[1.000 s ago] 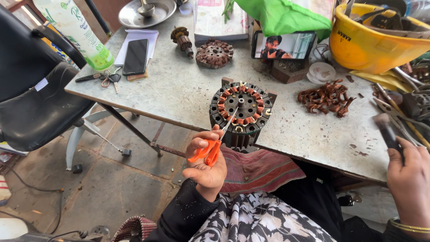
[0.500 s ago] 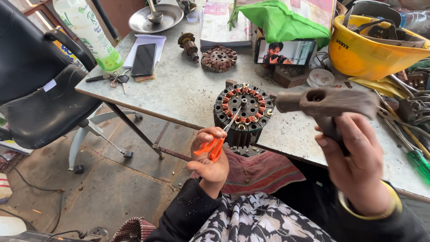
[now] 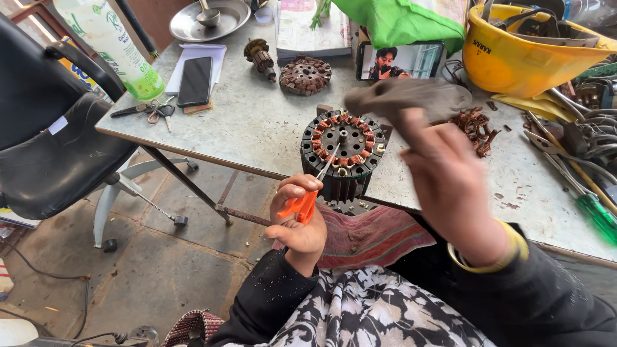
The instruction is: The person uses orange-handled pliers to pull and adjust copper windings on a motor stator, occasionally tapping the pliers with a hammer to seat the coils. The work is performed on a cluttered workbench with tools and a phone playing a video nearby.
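Blurring hammer (image 3: 411,96) in right hand (image 3: 450,186) hides part of stator (image 3: 344,151).

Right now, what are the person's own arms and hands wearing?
Both hands are bare. The left hand comes out of a black sleeve with a fine speckled texture. The right hand has a yellow bangle at the wrist, above a plain black sleeve. No gloves or rings are visible; the right hand is motion-blurred.
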`<action>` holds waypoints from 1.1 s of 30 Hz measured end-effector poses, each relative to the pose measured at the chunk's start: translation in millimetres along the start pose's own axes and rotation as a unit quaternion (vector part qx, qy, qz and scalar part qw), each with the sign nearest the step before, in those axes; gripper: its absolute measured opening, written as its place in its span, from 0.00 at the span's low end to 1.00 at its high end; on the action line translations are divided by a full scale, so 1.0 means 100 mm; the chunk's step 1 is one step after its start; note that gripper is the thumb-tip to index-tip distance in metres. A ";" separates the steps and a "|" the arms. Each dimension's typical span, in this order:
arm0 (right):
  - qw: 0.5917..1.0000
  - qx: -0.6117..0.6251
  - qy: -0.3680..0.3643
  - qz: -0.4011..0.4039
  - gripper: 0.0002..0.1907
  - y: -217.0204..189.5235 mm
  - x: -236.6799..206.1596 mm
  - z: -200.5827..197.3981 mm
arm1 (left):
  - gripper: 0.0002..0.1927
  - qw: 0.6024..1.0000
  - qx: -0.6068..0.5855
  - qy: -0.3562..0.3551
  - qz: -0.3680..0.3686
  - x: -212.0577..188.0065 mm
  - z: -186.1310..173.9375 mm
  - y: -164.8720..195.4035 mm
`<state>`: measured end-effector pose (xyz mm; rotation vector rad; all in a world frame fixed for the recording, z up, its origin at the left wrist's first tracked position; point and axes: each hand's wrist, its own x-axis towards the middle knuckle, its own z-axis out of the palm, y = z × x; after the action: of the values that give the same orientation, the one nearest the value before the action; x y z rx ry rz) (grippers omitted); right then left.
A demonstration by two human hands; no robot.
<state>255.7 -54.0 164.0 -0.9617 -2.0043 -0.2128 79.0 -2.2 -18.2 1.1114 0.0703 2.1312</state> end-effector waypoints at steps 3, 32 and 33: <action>0.987 -0.029 -0.142 0.075 0.30 0.06 0.02 0.19 | 0.41 1.000 0.010 0.006 0.014 0.01 0.01 -0.02; 0.968 -0.050 -0.186 0.162 0.31 0.22 -0.16 0.05 | 0.37 0.983 0.162 -0.049 0.073 0.17 -0.12 0.07; 0.987 0.010 -0.102 0.123 0.29 0.23 -0.17 0.00 | 0.37 0.982 0.168 -0.047 0.070 0.15 -0.12 0.08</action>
<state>276.5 -47.5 146.3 -1.2486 -2.0421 0.0447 60.0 4.2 -12.4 1.4479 0.3271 2.2411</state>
